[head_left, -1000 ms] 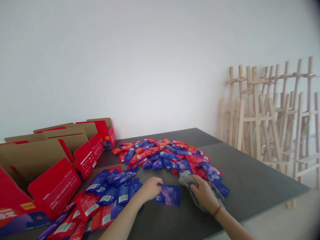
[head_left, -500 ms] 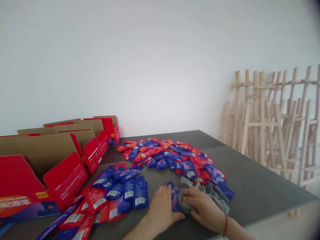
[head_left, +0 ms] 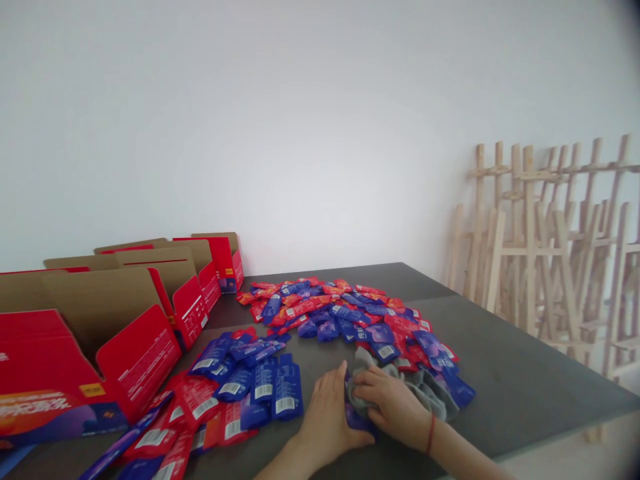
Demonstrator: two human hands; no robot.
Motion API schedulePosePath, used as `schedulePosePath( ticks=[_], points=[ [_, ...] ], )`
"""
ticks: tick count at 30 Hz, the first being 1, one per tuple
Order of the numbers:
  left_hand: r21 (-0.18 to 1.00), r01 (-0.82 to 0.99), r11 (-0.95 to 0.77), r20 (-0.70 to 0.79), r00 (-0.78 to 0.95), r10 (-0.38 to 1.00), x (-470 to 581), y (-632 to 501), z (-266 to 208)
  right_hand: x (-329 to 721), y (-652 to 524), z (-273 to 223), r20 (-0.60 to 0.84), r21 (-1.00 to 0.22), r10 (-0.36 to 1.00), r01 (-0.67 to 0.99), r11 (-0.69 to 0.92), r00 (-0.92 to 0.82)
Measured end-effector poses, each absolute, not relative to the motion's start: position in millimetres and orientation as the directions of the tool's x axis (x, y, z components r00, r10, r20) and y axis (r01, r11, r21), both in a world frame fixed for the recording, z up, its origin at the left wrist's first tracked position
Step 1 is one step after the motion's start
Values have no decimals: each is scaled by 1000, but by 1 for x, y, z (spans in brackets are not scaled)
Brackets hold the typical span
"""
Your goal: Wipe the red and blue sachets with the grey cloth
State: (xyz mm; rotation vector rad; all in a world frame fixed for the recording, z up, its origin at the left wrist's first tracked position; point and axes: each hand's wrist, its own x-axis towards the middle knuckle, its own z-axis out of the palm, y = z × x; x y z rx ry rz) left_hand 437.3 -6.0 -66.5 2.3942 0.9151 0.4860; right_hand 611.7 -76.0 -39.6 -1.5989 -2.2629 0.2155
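A blue-purple packet (head_left: 356, 419) lies flat on the dark table (head_left: 320, 360) in front of me, mostly covered by my hands and the cloth. Along its left edge rests my left hand (head_left: 326, 412), fingers stretched out together and thumb spread along the near end. My right hand (head_left: 393, 405), with a red string on the wrist, is closed on a crumpled grey cloth (head_left: 425, 393) and presses it onto the packet. Part of the cloth trails to the right, against the packet pile.
Red and blue packets (head_left: 300, 307) form a curved pile behind my hands. More packets (head_left: 240, 380) lie loosely stacked at left, beside open red cartons (head_left: 140, 360). A white wall stands behind; wooden easels (head_left: 530, 253) lean at right, beyond the table edge.
The cloth and my right hand have shifted left over the packet, covering more of it. My left hand stays at the packet's edge. The whole view has shifted slightly.
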Motion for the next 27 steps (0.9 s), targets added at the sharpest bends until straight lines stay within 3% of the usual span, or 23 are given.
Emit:
schedulePosePath(
  ticks=[5, 11, 16, 21, 27],
  points=[
    [667, 426, -611, 121, 748, 653, 434, 1, -66, 612, -96, -38, 177, -373, 902, 821, 432, -394],
    [727, 379, -572, -50, 861, 507, 416, 19, -55, 614, -65, -39, 191, -243, 974, 956, 163, -118],
    [733, 353, -582, -19, 865, 501, 413, 22, -60, 602, -62, -26, 125, -187, 945, 928, 322, -303],
    [781, 256, -570, 59, 878, 475, 415, 21, -69, 587, -87, -30, 121, -321, 866, 806, 497, -485],
    [753, 273, -598, 71, 871, 487, 418, 18, -69, 599, -67, -38, 175, -346, 936, 871, 348, -305]
  ],
)
